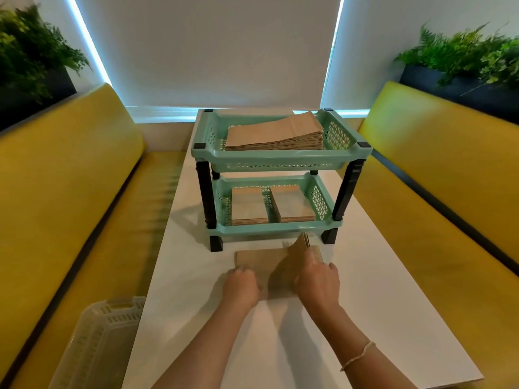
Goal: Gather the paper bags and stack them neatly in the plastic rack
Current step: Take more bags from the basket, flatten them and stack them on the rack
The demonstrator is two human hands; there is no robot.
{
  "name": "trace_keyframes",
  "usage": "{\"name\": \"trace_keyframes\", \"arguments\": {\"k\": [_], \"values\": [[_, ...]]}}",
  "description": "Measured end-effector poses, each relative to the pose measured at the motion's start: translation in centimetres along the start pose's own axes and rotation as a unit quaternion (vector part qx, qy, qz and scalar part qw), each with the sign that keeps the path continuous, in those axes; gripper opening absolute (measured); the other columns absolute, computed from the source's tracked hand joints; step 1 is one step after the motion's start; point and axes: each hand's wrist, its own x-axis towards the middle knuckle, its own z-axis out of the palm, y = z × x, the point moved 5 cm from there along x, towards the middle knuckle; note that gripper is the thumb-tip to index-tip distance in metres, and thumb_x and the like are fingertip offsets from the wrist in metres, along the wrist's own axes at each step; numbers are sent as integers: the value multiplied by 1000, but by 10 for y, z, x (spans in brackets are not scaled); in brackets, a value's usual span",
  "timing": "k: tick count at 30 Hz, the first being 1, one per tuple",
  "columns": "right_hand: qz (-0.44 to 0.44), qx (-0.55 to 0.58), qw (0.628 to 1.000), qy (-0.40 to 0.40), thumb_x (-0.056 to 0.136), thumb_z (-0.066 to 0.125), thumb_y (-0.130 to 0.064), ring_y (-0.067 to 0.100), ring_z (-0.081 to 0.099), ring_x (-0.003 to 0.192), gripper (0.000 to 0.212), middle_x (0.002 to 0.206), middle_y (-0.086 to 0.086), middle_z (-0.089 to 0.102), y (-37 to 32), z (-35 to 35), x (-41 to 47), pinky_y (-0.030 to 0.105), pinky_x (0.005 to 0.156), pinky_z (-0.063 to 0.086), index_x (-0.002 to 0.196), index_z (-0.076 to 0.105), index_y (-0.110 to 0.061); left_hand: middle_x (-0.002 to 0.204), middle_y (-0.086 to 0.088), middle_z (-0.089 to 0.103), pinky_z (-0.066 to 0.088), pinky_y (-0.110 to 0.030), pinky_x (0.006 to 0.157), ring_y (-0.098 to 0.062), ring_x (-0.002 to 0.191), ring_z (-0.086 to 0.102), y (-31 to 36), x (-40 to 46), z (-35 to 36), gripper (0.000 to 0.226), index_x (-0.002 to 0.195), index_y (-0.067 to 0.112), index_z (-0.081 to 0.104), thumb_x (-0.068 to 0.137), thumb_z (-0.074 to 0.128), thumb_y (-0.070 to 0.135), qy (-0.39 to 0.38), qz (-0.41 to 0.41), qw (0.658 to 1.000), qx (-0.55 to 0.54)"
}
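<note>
- White, smooth table [379, 276] bears a mint-green latticed plastic rack [269, 158] on black posts.
- Brown paper bags: 1 flat stack [276, 133] on the upper shelf, 2 square stacks [248, 206] below, loose bags [261, 261] lying before the rack.
- Right hand [317, 282] grasps some loose bags, tilting them up on edge.
- Left hand [241, 286], fingers curled, presses the flat ones.
</note>
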Motion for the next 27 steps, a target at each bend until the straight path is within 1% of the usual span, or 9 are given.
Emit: {"name": "trace_keyframes", "arguments": {"k": [5,8,11,14,17,20,22,24,27], "values": [[7,27,999,-15,86,64,-19,23,61,93,48,110,5,62,3,4,2,35,87,51,127,38,-15,137,-8,45,37,-32,101,-25,123,42,-1,1,1,46,132,14,51,91,58,32,9,5,1000,2],[51,167,984,-32,83,66,-10,25,60,97,54,115,7,59,8,1,5,34,79,54,130,41,-16,135,-7,46,39,-33,99,-25,122,43,-1,2,2,45,130,15,52,90,58,34,15,9,1000,-2],[119,262,955,-77,83,58,-1,27,57,102,51,121,13,57,19,-3,14,33,84,50,132,45,-9,136,-7,45,40,-34,99,-25,124,43,-5,0,-1,57,134,13,44,85,64,37,36,-5,999,-33],[163,348,911,-153,82,54,3,25,57,90,26,102,13,60,36,-8,14,37,84,50,106,57,-2,148,-11,31,35,-40,107,-28,135,33,-17,-2,-5,104,148,13,15,70,79,38,74,-67,977,-189],[150,393,889,-182,78,54,9,29,60,91,20,93,13,62,57,-19,3,43,85,53,90,62,-4,147,-7,36,37,-46,107,-26,133,38,-26,-9,-11,123,149,21,8,57,89,29,86,-55,889,-446],[99,471,856,-189,74,56,12,33,62,95,30,98,16,66,73,-21,-16,46,85,53,89,67,-11,128,-5,56,51,-39,94,-22,117,55,-24,-33,-16,91,139,19,34,63,84,12,70,32,807,-586],[96,501,842,-173,71,62,10,30,63,93,31,98,16,66,83,-15,-33,36,75,54,91,66,-13,117,0,60,55,-29,85,-16,108,58,-23,-51,-12,65,121,21,53,65,81,5,71,67,774,-625],[109,499,848,-143,74,62,14,20,62,84,32,91,10,66,87,-6,-51,24,65,49,86,64,-16,107,4,63,54,-22,80,-11,100,59,-20,-64,2,53,104,23,61,61,81,0,69,69,767,-635],[116,501,854,-84,72,62,17,20,63,81,34,85,6,68,90,7,-66,26,65,50,79,68,-16,79,8,73,52,-15,68,-10,82,66,-13,-77,24,45,89,19,65,58,81,-10,60,51,766,-638]]}}
